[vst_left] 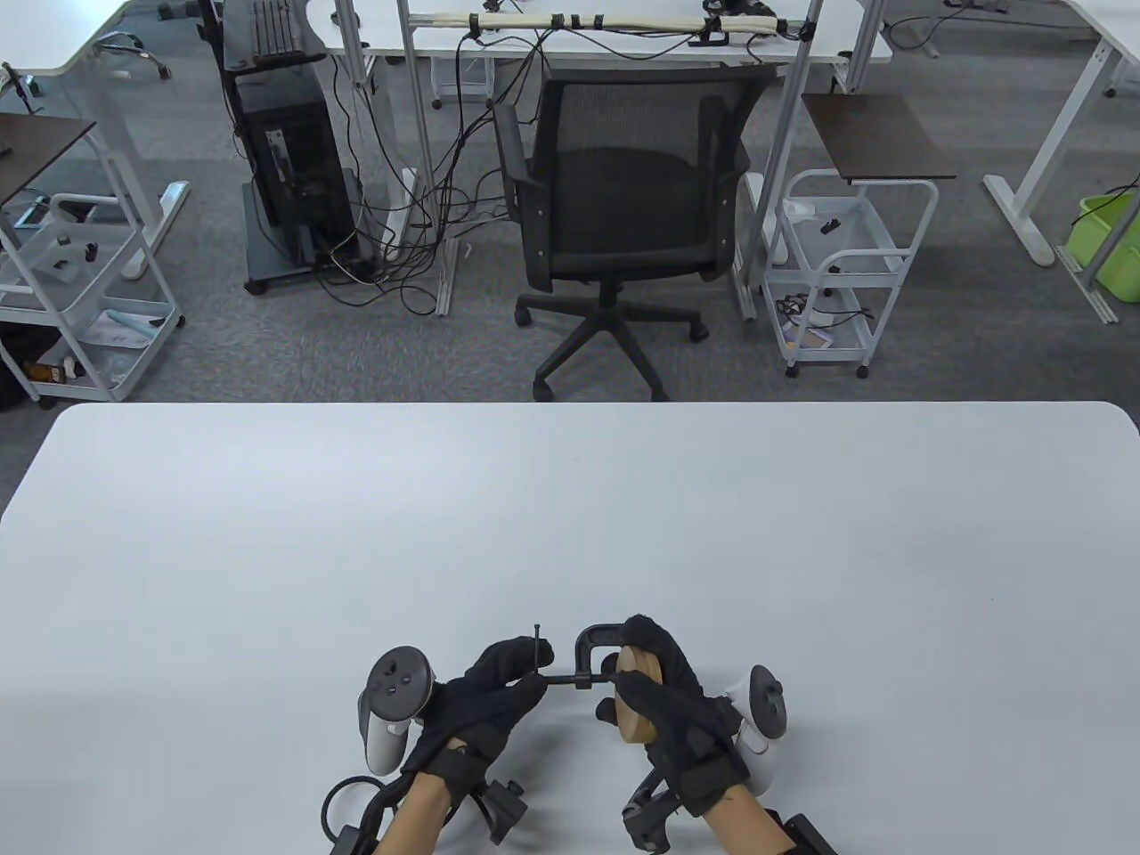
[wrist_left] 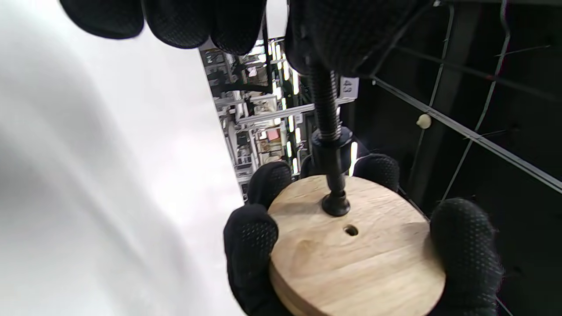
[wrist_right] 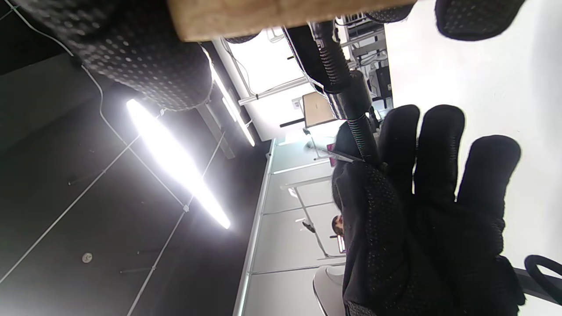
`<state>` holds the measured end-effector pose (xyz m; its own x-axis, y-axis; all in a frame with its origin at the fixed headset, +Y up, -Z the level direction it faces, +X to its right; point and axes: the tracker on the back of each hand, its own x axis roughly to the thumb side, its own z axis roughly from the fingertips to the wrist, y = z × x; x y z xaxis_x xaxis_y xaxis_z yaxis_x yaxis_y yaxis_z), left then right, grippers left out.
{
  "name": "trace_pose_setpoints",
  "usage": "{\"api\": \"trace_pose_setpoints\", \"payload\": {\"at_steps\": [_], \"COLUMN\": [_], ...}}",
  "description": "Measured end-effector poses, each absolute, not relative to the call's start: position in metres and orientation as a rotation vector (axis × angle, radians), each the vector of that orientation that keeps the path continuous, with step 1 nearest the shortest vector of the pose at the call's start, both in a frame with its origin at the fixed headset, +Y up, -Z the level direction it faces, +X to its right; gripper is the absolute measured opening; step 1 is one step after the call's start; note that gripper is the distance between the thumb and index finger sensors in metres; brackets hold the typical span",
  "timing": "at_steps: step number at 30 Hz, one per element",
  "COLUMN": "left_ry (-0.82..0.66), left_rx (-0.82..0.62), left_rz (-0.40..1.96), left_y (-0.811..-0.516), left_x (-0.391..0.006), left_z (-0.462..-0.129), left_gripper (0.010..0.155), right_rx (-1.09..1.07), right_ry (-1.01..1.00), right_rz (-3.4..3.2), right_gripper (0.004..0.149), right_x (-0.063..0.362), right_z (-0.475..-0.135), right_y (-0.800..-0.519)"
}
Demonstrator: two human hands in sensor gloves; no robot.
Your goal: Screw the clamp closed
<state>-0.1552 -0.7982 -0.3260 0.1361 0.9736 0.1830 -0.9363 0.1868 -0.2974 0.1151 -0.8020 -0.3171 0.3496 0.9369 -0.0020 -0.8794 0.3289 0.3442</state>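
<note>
Table view, clamp: a black C-clamp (vst_left: 595, 655) is held just above the near edge of the white table (vst_left: 570, 517), its frame arching over a round wooden disc (vst_left: 639, 695).
Table view, right hand: the right hand (vst_left: 681, 704) grips the wooden disc, fingers wrapped over the rim and the clamp frame.
Table view, left hand: the left hand (vst_left: 485, 704) sits just left of the clamp, fingertips pinched on the outer end of the screw (vst_left: 557, 681), where a thin crossbar handle (vst_left: 538, 648) stands up.
Table view, axis: the screw runs level, left to right, from the left hand toward the disc.

Left wrist view, screw: the threaded screw (wrist_left: 327, 109) drops from the left hand's closed fingertips through the clamp's collar, and its swivel pad (wrist_left: 336, 204) appears to touch the disc face (wrist_left: 351, 254) just beside a small centre hole (wrist_left: 350, 230).
Left wrist view, right fingers: 4 gloved fingertips ring the disc's edge.

Right wrist view, grip: the left hand's fingers (wrist_right: 439, 145) close around the far end of the screw (wrist_right: 347, 96); the disc edge (wrist_right: 281, 15) fills the top.

Judgement: the left hand is the turning hand; with pad at wood, only final tightening seems to be left.
</note>
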Motion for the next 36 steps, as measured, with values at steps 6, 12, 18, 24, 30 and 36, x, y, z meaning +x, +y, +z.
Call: {"api": "trace_pose_setpoints", "payload": {"at_steps": [6,12,18,24,30,36], "left_ry": [-0.404,-0.386,-0.353,-0.199,-0.212,-0.277], "left_rx": [-0.075,-0.080,-0.108,-0.115,-0.241,-0.279], "left_rz": [1.362,1.355,1.355,1.260,1.330,1.436], "left_y": [-0.794,-0.795,-0.798,-0.804,-0.811,-0.811], "left_x": [-0.155,-0.154,-0.157,-0.164,-0.160,-0.157], "left_z": [-0.325,-0.325,-0.325,-0.324,-0.325,-0.326], "left_gripper": [0.045,0.047,0.084,0.065,0.076,0.072], "right_rx": [0.301,0.299,0.287,0.292,0.316,0.335], "right_ry": [0.213,0.213,0.194,0.189,0.209,0.215], "right_rz": [1.194,1.189,1.193,1.194,1.199,1.213], "right_gripper": [0.075,0.075,0.075,0.075,0.075,0.075], "right_x": [0.115,0.116,0.119,0.119,0.118,0.116], "right_z": [-0.317,-0.318,-0.319,-0.319,-0.318,-0.318], "right_y": [-0.802,-0.802,-0.802,-0.802,-0.803,-0.802]}}
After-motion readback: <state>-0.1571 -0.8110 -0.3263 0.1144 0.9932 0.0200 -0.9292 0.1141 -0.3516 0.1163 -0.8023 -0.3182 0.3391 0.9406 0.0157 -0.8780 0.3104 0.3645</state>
